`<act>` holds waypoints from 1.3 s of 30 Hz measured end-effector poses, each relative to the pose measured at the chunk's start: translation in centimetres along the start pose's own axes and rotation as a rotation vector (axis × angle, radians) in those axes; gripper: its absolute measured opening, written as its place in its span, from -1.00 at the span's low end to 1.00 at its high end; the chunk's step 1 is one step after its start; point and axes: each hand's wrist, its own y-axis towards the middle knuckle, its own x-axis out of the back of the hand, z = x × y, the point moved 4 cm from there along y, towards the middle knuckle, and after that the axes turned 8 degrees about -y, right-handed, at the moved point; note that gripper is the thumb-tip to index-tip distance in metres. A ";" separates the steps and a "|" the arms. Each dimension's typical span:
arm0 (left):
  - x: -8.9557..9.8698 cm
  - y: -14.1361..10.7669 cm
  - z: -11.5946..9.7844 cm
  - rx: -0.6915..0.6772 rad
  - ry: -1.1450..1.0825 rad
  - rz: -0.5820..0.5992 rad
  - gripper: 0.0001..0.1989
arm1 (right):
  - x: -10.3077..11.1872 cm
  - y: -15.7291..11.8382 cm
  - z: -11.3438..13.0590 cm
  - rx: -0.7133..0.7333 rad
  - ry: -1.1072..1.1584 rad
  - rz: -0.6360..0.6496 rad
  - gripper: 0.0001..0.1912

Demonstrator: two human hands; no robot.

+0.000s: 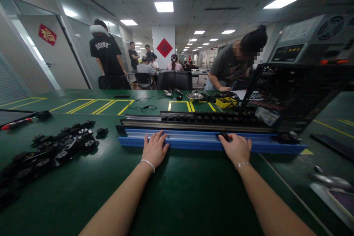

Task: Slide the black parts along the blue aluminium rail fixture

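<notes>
With the left hand (153, 150) spread on the long blue grooved rail (193, 144) lying on the green table (190, 191), the right hand (238, 149), pinching a small black part (225, 136) at the rail, probably works best low and level.

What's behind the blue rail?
Behind the blue rail: a dark rail with a metallic strip, then a row of small black parts. Their lower portions are covered. At its right end, the open computer case hides whatever lies beyond.
</notes>
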 end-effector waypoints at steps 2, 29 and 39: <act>0.0 0.0 0.0 0.002 0.002 -0.004 -0.61 | 0.1 -0.1 0.2 -0.002 -0.003 -0.010 -0.52; 0.1 0.0 0.0 -0.001 -0.016 -0.015 -0.61 | 0.3 -0.4 1.2 0.047 0.055 0.040 -0.55; 0.0 0.0 0.1 0.002 -0.015 -0.008 -0.61 | 0.3 -0.6 1.3 0.057 0.031 0.013 -0.54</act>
